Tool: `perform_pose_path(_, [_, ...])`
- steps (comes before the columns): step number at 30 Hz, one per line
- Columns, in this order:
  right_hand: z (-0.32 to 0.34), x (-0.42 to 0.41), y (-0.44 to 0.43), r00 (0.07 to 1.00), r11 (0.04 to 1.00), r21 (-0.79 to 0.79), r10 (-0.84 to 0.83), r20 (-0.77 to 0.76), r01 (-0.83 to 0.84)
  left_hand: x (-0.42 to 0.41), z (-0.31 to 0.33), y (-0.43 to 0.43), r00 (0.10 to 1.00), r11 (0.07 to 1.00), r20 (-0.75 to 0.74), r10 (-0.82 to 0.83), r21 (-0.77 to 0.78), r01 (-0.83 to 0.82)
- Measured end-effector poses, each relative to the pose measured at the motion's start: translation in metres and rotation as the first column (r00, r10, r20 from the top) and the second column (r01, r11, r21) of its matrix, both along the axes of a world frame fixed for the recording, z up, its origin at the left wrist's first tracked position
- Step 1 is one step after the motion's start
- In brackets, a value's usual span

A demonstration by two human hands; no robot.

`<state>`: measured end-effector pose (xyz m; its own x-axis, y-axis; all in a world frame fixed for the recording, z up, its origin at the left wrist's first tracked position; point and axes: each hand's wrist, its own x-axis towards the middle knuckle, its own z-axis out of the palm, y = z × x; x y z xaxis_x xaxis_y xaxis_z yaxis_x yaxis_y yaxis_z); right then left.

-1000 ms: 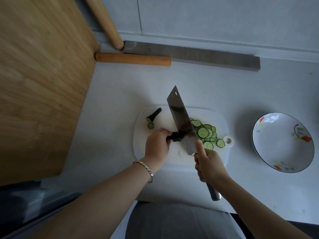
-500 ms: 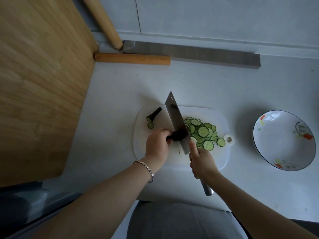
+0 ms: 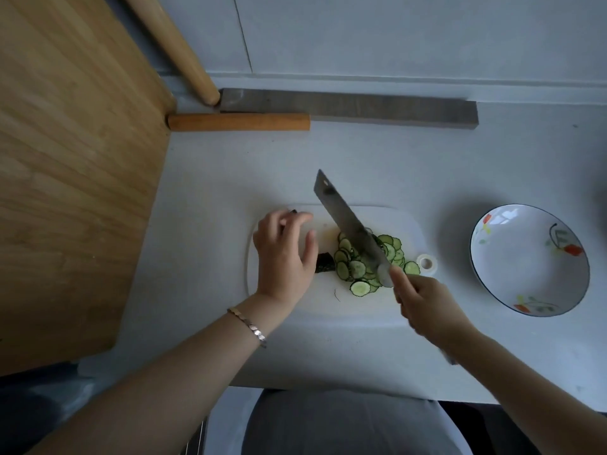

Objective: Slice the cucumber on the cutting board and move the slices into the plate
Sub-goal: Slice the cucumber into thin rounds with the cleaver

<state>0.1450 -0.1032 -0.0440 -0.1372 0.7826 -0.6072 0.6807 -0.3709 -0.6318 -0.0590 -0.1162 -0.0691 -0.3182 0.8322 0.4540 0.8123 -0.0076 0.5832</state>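
A white cutting board [image 3: 407, 224] lies on the counter. On it sits a heap of several thin cucumber slices [image 3: 356, 269], with a dark cucumber end piece [image 3: 324, 263] just to their left. My right hand [image 3: 425, 305] grips the handle of a cleaver [image 3: 348, 221], whose blade slants over the slices. My left hand [image 3: 284, 254] hovers over the board's left part with relaxed fingers and holds nothing; it hides the other end piece there. The painted white plate [image 3: 528, 259] stands empty to the right of the board.
A large wooden board [image 3: 75, 165] leans at the left. A rolling pin [image 3: 238, 122] and a grey stone bar [image 3: 361, 108] lie along the back wall, with another wooden rod [image 3: 170, 44] leaning there. The counter's front edge is just below my arms.
My left hand has let go of the cucumber end and lifted away to the left. The cleaver has shifted right, over the pile of slices.
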Motion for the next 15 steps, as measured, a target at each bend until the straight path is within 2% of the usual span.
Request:
perform_pose_path(2, [0.006,0.008,0.005,0.972,0.970,0.161,0.153,0.178,-0.182,0.002,0.017,0.007,0.972,0.970,-0.055,-0.230,0.071,0.233])
perform_pose_path(3, [0.008,0.011,0.007,0.949,0.947,0.203,0.198,0.246,-0.250,0.004,0.024,0.010,0.919,0.924,-0.110,-0.379,0.012,0.382])
perform_pose_path(5, [0.008,0.015,0.010,0.886,0.895,0.232,0.282,0.368,-0.381,0.013,0.034,0.016,0.760,0.752,-0.116,-0.639,-0.301,0.586])
perform_pose_path(7, [0.007,0.018,0.012,0.809,0.829,0.244,0.352,0.470,-0.503,0.021,0.030,0.021,0.673,0.523,-0.034,-0.739,-0.658,0.541])
perform_pose_path(9, [0.000,0.020,0.013,0.730,0.751,0.256,0.401,0.554,-0.608,0.025,0.020,0.025,0.637,0.345,0.017,-0.771,-0.829,0.440])
perform_pose_path(12, [-0.001,0.025,0.018,0.655,0.660,0.275,0.435,0.618,-0.699,0.030,0.008,0.030,0.633,0.195,0.135,-0.762,-0.885,0.422])
perform_pose_path(15, [-0.007,0.033,0.022,0.614,0.513,0.385,0.415,0.671,-0.767,0.035,0.004,0.038,0.663,0.107,0.220,-0.715,-0.903,0.415])
